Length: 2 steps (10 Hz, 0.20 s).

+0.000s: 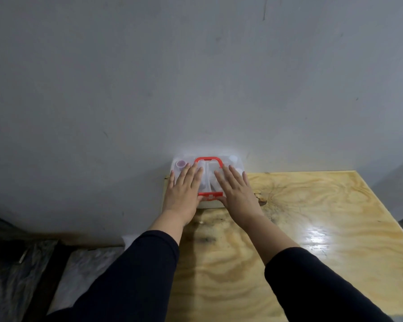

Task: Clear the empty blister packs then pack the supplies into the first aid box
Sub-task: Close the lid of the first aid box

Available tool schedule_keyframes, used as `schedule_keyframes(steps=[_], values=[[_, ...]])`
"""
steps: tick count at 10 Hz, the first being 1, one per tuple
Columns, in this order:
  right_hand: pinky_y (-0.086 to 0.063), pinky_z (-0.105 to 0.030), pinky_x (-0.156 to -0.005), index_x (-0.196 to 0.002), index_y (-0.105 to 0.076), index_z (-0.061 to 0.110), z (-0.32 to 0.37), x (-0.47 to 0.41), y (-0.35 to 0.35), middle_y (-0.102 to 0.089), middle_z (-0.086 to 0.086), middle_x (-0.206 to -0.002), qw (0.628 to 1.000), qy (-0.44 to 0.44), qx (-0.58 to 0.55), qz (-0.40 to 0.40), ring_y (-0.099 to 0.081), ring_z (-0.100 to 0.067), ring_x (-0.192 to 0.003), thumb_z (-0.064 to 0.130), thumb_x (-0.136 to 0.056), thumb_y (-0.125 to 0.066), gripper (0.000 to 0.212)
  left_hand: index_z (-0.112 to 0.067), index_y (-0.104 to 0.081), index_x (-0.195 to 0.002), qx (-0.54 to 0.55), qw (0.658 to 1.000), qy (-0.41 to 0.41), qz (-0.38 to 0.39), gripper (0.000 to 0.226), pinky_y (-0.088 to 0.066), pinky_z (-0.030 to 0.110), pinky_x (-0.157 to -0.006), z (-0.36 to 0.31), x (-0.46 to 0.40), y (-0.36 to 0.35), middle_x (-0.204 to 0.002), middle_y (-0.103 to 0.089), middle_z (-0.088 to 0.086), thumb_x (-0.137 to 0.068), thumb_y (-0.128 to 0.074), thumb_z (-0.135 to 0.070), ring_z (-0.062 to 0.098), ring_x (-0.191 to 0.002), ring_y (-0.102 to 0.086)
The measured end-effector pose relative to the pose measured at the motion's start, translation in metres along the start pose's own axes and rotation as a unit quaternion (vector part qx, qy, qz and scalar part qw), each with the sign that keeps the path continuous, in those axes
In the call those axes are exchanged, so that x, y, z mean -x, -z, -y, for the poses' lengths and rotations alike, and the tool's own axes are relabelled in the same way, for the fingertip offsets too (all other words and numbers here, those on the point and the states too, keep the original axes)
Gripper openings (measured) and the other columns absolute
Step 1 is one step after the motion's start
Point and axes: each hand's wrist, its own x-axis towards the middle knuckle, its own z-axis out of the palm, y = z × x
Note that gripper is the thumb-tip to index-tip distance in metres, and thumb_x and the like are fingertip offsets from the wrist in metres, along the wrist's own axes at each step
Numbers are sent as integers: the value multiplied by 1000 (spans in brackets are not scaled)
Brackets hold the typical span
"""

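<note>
A clear plastic first aid box (235,163) with a red handle (208,160) and a red latch (210,195) sits at the table's far left corner, against the wall. Its lid is down, and white supplies and a small purple-capped container (180,164) show through it. My left hand (184,190) lies flat on the left half of the lid, fingers spread. My right hand (236,190) lies flat on the right half. Both thumbs reach toward the red latch at the front edge. No blister packs are in view.
The light wooden table (312,228) stretches to the right and toward me, with a bright glare patch. A grey wall (196,77) stands right behind the box. Dark floor and a dark beam (47,275) lie to the left, below the table edge.
</note>
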Motion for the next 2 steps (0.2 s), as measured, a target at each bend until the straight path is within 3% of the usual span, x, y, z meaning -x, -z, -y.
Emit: schedule_keyframes(steps=[1,2], values=[[-5,-50,-122,-151,-9,18,2,-1,2,-5,-6,-161,1000,8,-11,-15,9,-23,-146,45,-95,-34,67,-19,11,-153,7,1000,-2,16,71,1,47,-122,-2,1,10,-162,15,0,-101,-32,-42,19,-149,15],[7,-40,-118,-151,-5,21,3,3,25,2,-4,-161,998,6,-51,26,11,-20,-148,47,-97,-35,67,-17,14,-152,18,999,-21,22,73,5,47,-122,0,7,21,-160,21,1,-99,-28,-45,20,-149,18]])
